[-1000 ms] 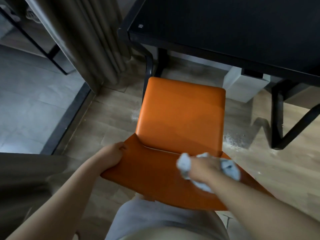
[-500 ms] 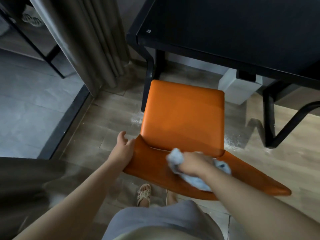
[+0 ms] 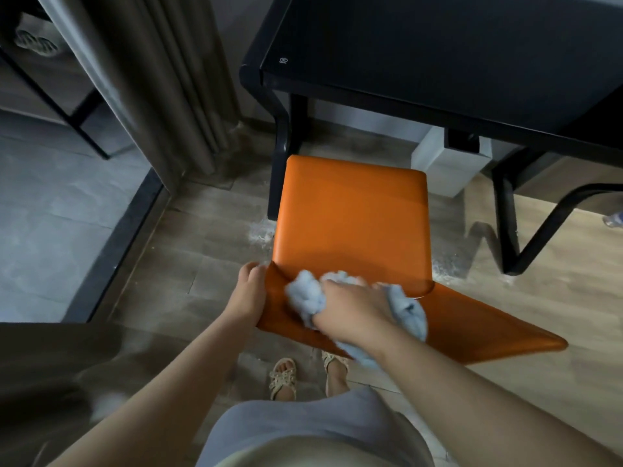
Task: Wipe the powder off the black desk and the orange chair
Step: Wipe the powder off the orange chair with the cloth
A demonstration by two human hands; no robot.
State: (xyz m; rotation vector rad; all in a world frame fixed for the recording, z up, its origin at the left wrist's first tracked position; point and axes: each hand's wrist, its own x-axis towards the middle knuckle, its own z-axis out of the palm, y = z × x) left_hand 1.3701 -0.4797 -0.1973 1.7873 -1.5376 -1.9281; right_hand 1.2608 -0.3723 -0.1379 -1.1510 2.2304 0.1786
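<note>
Rag balled up in our right hand (image 3: 350, 310), left hand (image 3: 247, 294) steadying the chair back.

Right fingers are curled round the soft blue cloth (image 3: 305, 296), which squashes easily, pressing it on the orange chair (image 3: 352, 214) backrest just behind the seat. Left fingers wrap the stiff backrest's edge, probably the best hold. The smooth seat looks slick; the black desk (image 3: 438, 52) sits beyond.

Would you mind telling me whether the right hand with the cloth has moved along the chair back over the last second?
Yes. The right hand and cloth have slid leftward along the orange chair backrest, towards the left hand at its corner.
</note>
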